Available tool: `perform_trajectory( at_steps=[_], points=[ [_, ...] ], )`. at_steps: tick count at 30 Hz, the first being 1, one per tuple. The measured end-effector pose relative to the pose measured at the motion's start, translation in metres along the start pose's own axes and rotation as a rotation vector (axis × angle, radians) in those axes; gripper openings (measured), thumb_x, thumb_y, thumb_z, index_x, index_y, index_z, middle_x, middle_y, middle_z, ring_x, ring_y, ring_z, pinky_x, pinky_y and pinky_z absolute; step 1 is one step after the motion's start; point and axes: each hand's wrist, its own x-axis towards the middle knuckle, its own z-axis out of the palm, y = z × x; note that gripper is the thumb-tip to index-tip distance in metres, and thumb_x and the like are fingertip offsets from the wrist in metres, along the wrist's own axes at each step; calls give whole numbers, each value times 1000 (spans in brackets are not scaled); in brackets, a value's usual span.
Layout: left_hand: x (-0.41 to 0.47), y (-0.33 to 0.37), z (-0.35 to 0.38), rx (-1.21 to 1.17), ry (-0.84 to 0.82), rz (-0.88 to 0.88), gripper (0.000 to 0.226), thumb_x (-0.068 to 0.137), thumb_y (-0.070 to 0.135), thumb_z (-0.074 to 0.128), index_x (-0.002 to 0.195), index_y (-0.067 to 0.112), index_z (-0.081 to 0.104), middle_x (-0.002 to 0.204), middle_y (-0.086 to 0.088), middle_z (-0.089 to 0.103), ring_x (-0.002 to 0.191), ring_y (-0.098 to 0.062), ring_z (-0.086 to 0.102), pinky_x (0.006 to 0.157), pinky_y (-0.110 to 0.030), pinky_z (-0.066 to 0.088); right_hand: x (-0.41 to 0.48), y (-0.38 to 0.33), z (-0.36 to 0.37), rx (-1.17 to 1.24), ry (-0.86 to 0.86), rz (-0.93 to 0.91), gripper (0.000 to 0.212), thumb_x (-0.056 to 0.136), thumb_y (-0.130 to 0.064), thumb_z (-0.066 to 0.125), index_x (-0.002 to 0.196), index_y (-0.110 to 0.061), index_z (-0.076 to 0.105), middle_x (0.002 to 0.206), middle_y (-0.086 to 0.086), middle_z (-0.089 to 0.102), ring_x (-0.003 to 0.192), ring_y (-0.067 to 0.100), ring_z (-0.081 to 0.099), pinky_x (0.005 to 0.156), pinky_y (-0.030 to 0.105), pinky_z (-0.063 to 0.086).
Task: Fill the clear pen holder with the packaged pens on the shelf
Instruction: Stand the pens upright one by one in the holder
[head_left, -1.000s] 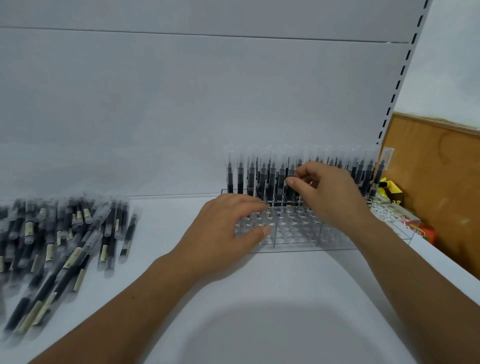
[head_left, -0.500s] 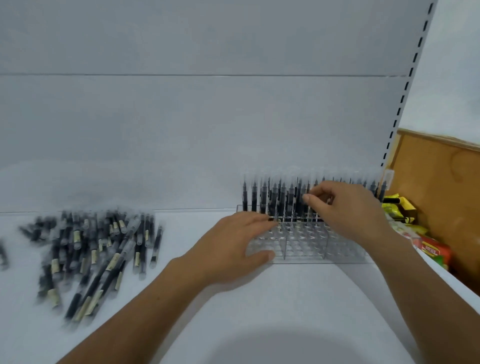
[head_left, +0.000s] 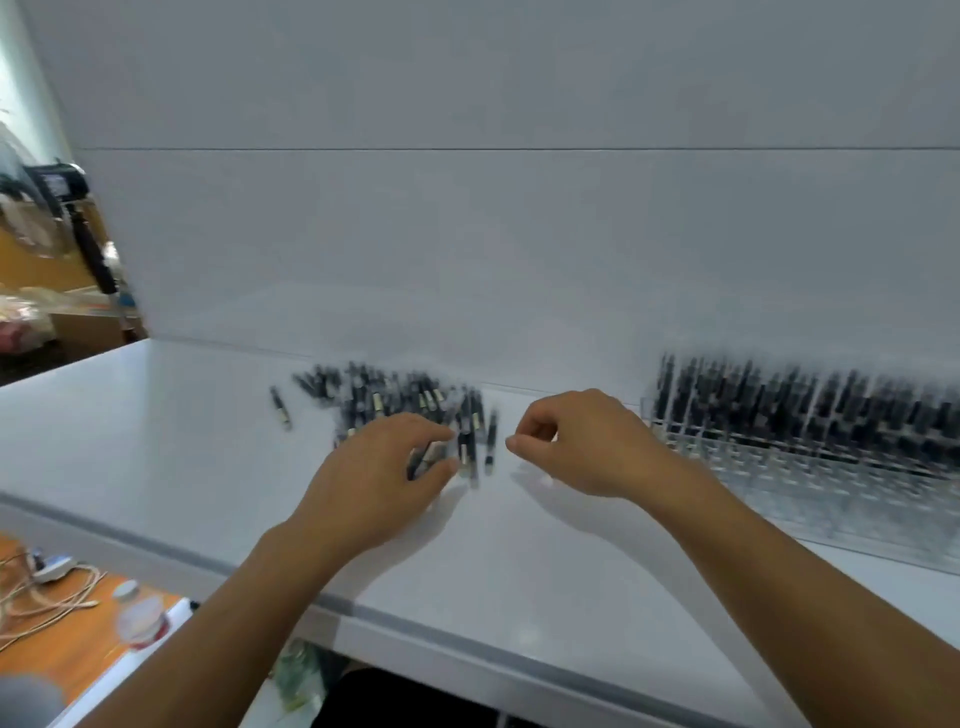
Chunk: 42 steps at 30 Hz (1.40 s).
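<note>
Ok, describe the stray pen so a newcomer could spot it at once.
On the white shelf, find the heap of packaged pens left of the clear pen holder. The stray pen lies off the heap's left edge, alone, touching no other pen.

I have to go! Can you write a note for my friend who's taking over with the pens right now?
Left hand: over the pile, fingers curled round a pen, though it is blurred.
Right hand: beside the pile, fingers curled, nothing seen in it.
Holder: on the shelf, to the right.
Done: the back rows hold upright pens.
Left: the front rows are empty, and many pens lie in the pile.
</note>
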Motion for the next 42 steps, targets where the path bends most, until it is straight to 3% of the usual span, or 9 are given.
perform_trajectory(
  at_steps=[7,10,17,21,23,27,31,36,42],
  points=[
    [-22,-23,-6,5,56,-161,31,92,44,57,120,33,62,113,17,60,101,-3,53,79,-20,39,30,-13,38,-54,44,107,28,95,-48,51,87,-25,67,78,-11,62,83,17,59,65,29,38],
    [-14,-20,-4,-9,46,-180,29,91,45,58,116,32,64,102,17,61,90,-2,55,74,-20,41,35,-11,48,-61,48,153,28,96,-49,50,86,-25,61,78,-9,58,82,18,55,67,29,37],
    [17,-12,1,56,-127,-315,25,85,55,60,89,30,64,79,11,67,72,-3,60,66,-25,49,42,-2,54,-57,10,215,25,84,-38,58,91,-15,66,89,1,68,84,21,62,70,31,48],
    [36,-9,1,127,-219,-359,39,83,59,60,87,20,65,82,4,69,78,-11,64,72,-30,52,44,0,56,-10,3,247,28,82,-38,60,87,-11,66,84,3,67,82,23,63,69,32,49],
    [46,-7,0,170,-256,-362,49,82,60,60,83,12,65,78,-2,69,78,-18,67,70,-30,51,44,1,57,63,3,267,30,81,-37,61,86,-7,67,84,6,68,83,25,65,69,34,50],
    [63,-1,1,207,-360,-360,48,80,59,63,65,14,56,60,0,57,63,-18,59,72,-31,52,40,9,56,229,15,278,32,82,-31,63,87,-2,72,90,12,73,89,26,68,79,39,55],
    [68,1,0,106,-413,-385,40,81,46,67,61,12,63,58,0,64,57,-17,59,76,-33,55,38,13,54,464,21,318,22,81,-23,63,63,-13,71,70,0,74,73,16,69,75,32,55],
    [69,-1,-1,66,-395,-397,38,83,39,66,84,2,72,73,-7,73,58,-18,58,73,-31,55,38,14,58,832,-7,404,11,82,-13,64,80,-4,70,66,5,71,56,14,56,56,26,48],
    [68,-3,-2,78,-327,-370,30,84,30,65,81,1,72,65,-2,66,58,-17,56,76,-33,56,38,14,60,989,-45,331,11,89,-5,62,93,1,70,67,10,65,54,15,51,51,23,43]
  ],
)
